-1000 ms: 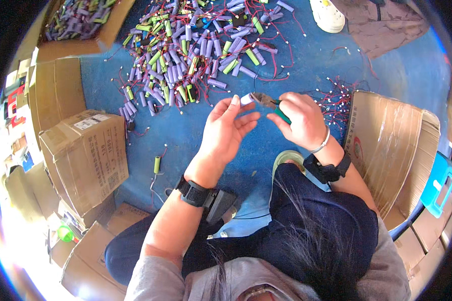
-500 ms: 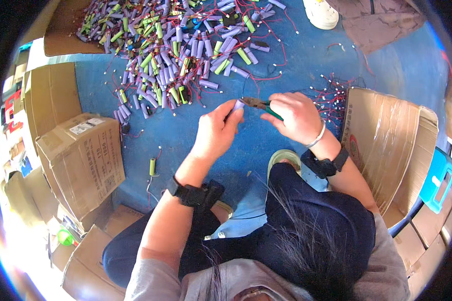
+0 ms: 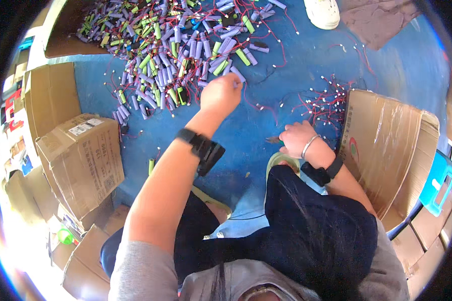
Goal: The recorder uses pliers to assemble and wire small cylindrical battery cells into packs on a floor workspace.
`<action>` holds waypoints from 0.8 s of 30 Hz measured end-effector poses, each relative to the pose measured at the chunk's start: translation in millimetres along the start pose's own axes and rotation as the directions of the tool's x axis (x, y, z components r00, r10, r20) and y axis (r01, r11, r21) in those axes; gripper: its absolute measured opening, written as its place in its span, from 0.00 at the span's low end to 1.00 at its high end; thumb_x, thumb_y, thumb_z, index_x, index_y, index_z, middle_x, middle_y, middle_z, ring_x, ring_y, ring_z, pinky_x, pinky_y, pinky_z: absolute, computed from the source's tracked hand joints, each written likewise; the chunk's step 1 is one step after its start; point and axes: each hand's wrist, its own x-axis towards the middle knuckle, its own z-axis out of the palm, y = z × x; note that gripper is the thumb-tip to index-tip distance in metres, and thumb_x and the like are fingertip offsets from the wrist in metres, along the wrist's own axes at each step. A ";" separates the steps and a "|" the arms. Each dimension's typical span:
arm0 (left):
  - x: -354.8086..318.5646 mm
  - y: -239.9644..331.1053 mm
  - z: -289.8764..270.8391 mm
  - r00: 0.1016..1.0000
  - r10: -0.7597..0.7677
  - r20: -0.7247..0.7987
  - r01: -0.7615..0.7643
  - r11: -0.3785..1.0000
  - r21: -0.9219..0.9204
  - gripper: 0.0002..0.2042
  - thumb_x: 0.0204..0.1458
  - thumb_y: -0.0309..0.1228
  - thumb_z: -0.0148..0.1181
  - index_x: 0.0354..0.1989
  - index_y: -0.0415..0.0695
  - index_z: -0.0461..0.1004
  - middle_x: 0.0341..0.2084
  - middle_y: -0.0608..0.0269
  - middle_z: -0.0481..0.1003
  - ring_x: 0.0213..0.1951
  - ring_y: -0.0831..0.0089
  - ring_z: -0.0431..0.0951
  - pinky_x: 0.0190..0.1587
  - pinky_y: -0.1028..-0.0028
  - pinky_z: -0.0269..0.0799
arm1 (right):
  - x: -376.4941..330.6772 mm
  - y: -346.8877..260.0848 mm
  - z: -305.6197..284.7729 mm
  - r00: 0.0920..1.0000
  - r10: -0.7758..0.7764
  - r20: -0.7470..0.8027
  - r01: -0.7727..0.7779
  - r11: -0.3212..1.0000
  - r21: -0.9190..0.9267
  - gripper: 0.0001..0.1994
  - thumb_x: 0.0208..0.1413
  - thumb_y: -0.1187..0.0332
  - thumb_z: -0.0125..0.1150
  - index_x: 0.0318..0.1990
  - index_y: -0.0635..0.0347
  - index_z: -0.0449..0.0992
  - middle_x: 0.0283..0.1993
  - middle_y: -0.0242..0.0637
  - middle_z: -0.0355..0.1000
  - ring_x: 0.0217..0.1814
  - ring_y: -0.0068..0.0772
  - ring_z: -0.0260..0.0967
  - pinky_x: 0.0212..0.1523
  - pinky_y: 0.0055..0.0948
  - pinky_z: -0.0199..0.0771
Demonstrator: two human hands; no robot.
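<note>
At the near edge of a heap of purple and green battery cells (image 3: 201, 47), my left hand (image 3: 220, 96) is closed with its fingertips on a purple battery cell (image 3: 238, 74). A thin red wire (image 3: 257, 106) trails from beside that hand over the blue floor. My right hand (image 3: 300, 139) is lower and further right, wrapped round a pair of pliers (image 3: 274, 140). Their metal tip points left, and most of the green handles are hidden in my palm. The pliers touch no cell.
Cut red and black wires with white connectors (image 3: 331, 103) lie right of the heap, beside an open cardboard box (image 3: 381, 145). A closed carton (image 3: 80, 160) stands at left. A white shoe (image 3: 321, 13) is at the far side. One green cell (image 3: 151, 166) lies apart near my left forearm.
My left hand has moved forward to the heap, away from the pliers. My right hand has drawn back toward me with the pliers. A red wire now stretches across the floor between them.
</note>
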 end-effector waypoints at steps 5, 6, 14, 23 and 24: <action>26.3 -0.2 2.7 0.942 0.264 0.206 -0.330 0.834 0.443 0.10 0.41 0.26 0.49 0.34 0.47 0.68 0.30 0.58 0.65 0.30 0.63 0.74 0.28 0.65 0.71 | -12.5 7.9 -26.1 0.978 -0.073 -0.197 0.133 0.940 0.315 0.13 0.43 0.57 0.54 0.27 0.57 0.73 0.32 0.41 0.68 0.36 0.43 0.67 0.38 0.40 0.64; 27.5 -2.1 1.4 0.942 0.262 0.211 -0.331 0.830 0.448 0.10 0.41 0.26 0.49 0.34 0.47 0.68 0.30 0.58 0.65 0.30 0.63 0.74 0.28 0.65 0.71 | -13.1 12.2 -28.3 0.970 -0.096 -0.223 0.179 0.903 0.391 0.13 0.43 0.57 0.54 0.25 0.58 0.72 0.31 0.41 0.67 0.35 0.44 0.66 0.36 0.39 0.65; -5.1 -0.3 -16.1 0.994 -0.079 0.072 0.095 0.962 -0.256 0.11 0.45 0.34 0.54 0.34 0.40 0.69 0.27 0.55 0.71 0.26 0.68 0.72 0.30 0.69 0.66 | -0.6 33.4 -38.6 0.506 0.199 -0.839 0.318 0.861 0.397 0.12 0.39 0.63 0.60 0.21 0.62 0.66 0.31 0.42 0.66 0.32 0.46 0.63 0.33 0.37 0.64; -42.1 17.6 -37.2 0.964 -0.263 -0.026 0.189 0.754 -0.629 0.13 0.41 0.31 0.60 0.34 0.37 0.72 0.25 0.60 0.73 0.27 0.78 0.70 0.32 0.77 0.65 | 7.0 -0.5 -58.4 0.482 0.057 -0.874 0.276 0.937 0.213 0.12 0.37 0.61 0.62 0.24 0.59 0.70 0.37 0.37 0.65 0.41 0.39 0.62 0.40 0.37 0.59; -42.7 18.9 -39.3 0.967 -0.253 -0.013 0.187 0.750 -0.635 0.13 0.41 0.31 0.60 0.34 0.37 0.72 0.26 0.60 0.74 0.28 0.77 0.71 0.33 0.77 0.65 | 6.3 -3.8 -60.9 0.482 0.052 -0.875 0.275 0.939 0.207 0.12 0.37 0.61 0.62 0.24 0.59 0.70 0.37 0.37 0.65 0.41 0.40 0.62 0.40 0.37 0.59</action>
